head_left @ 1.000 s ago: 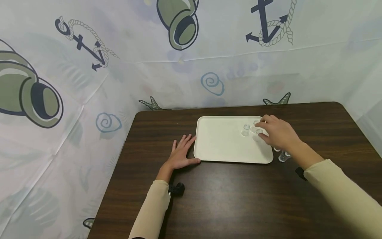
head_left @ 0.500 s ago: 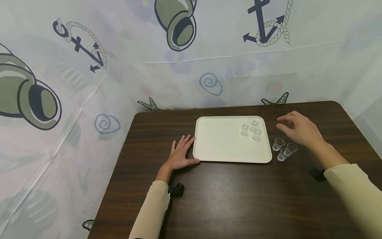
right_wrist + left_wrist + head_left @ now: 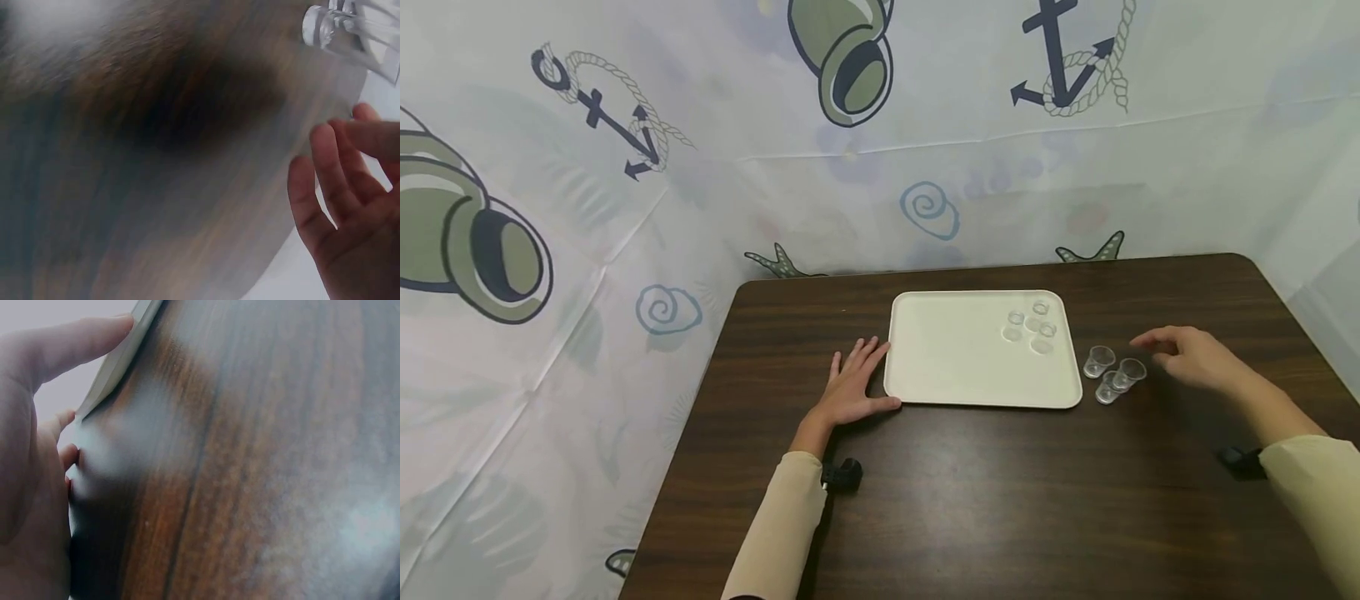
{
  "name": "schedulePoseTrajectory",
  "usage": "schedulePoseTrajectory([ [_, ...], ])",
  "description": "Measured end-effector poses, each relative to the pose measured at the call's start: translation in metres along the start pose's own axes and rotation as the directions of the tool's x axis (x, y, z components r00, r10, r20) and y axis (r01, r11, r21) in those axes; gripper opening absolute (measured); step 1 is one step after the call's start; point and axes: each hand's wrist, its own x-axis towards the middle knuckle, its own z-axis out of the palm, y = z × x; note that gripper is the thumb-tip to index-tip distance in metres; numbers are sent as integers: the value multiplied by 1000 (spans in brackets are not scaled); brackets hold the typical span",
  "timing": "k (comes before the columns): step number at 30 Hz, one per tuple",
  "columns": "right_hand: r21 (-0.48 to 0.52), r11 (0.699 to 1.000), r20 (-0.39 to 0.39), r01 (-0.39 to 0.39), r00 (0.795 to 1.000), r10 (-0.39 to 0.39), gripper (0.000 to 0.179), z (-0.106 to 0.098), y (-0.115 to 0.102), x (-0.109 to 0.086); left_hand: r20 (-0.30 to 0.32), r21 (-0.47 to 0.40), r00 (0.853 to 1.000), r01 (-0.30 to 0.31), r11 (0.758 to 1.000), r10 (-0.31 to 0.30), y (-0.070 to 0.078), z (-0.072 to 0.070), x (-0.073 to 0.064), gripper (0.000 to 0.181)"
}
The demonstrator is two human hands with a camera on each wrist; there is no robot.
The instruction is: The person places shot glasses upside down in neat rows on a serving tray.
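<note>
Since half a second ago, the right hand (image 3: 1195, 357) has shifted farther right and nearer the person, while the left hand (image 3: 850, 390), the tray and the six small cups lie as they did. That right hand is empty: its fingers bend loosely, with a gap between thumb and fingers in the head view, and it sits just to the right of three clear cups on the dark wooden counter (image 3: 985, 500). In the right wrist view its fingertips are apart from the clear cups at the upper corner. Of those three, the far cup (image 3: 1099, 360) stands beside the tray's right edge, wide mouth up, and the near cup (image 3: 1107, 389) and the right cup (image 3: 1131, 373) overlap in view; whether they touch, I cannot tell. Spread wide, the left hand has straight fingers and grasps nothing; its thumb lies against the cream tray (image 3: 955, 358) at the near left corner, and its index fingertip is at the left edge. On the tray, toward the far right corner, three more clear cups stand narrow end up in a close group: the left tray cup (image 3: 1013, 327), the back tray cup (image 3: 1038, 316) and the front tray cup (image 3: 1043, 338).
</note>
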Motion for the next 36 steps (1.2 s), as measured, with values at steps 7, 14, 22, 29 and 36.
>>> schedulePoseTrajectory([
  [7,77,997,74,8,997,-14,36,8,9,-12,-11,-2,1000,-11,1000,11,2,-1,-1,104],
  [14,184,983,85,8,996,-25,44,18,10,-19,-9,16,1000,1,1000,-1,11,-9,-4,101],
  [22,187,981,-7,47,999,-46,49,32,6,-19,2,42,1000,6,999,-6,14,-10,-3,100],
  [29,132,991,-37,29,999,-24,44,38,2,-18,2,46,1000,4,999,-4,13,-10,-4,101],
  [36,148,989,-57,23,998,-14,41,39,3,-19,-11,33,1000,6,999,-6,15,-11,-5,100],
])
